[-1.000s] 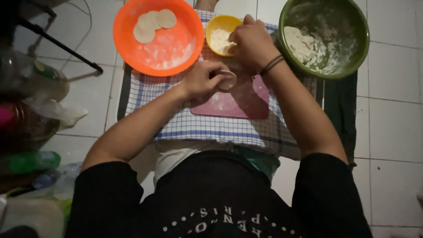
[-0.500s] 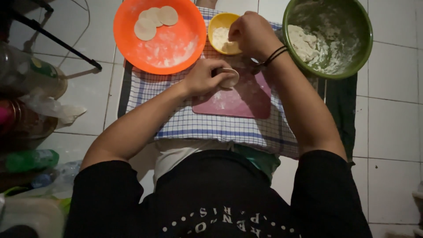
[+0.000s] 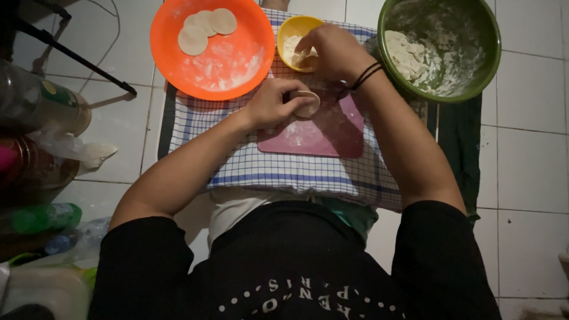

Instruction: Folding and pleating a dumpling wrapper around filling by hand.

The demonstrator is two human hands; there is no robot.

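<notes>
Fingers of left hand (image 3: 274,104) pinch a pale, flat dough round (image 3: 307,104).

White glazed floor tiles (image 3: 527,160) with dark grout lines spread around me under dim, uneven light. Left of my fingers, a thin black metal leg (image 3: 71,53) slants across the floor, a cable (image 3: 112,35) looping beside it. Further left, plastic bottles (image 3: 41,216) and a crumpled bag (image 3: 71,148) crowd the shadowed edge. A checked cloth (image 3: 284,172) covers the tiles below my fingers.
</notes>
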